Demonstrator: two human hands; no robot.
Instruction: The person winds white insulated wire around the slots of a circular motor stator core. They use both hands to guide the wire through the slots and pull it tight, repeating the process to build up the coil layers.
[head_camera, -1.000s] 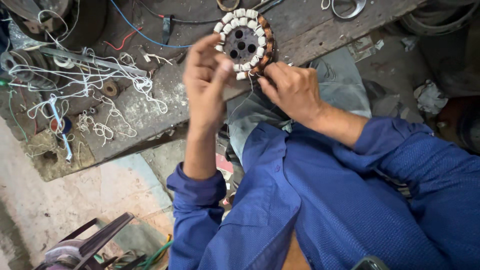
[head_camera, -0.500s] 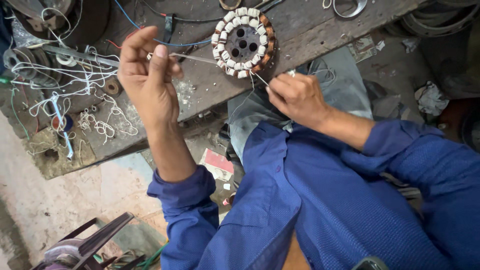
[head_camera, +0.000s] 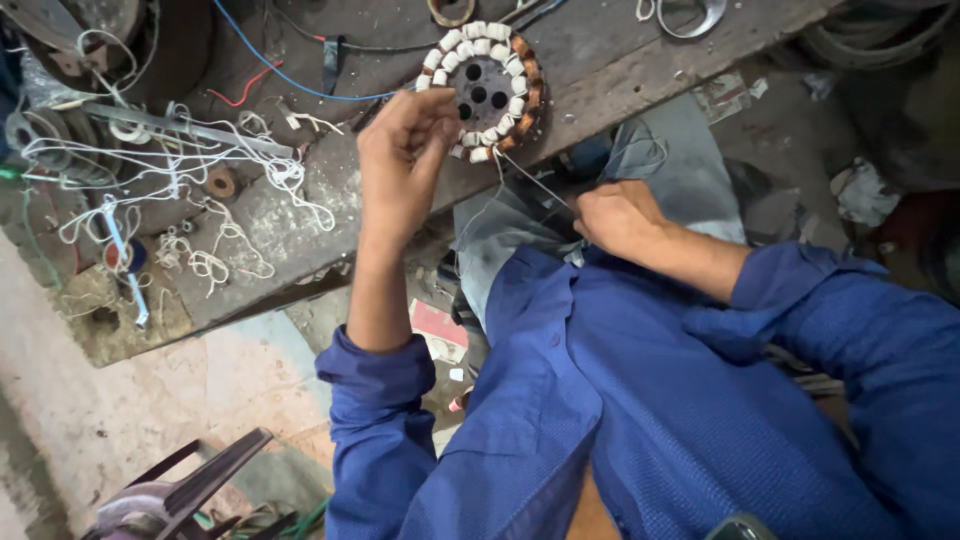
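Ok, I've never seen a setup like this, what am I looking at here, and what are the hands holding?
This is a single view from a camera worn on a person's head, looking down at their own two bare hands and blue sleeves. On the worn workbench lies a round motor stator, ringed with white-wrapped coils and some bare copper ones. The left hand touches the stator's near edge. The right hand pinches a thin wire stretched taut from the stator. Loose white string scraps and coloured wires lie further left.
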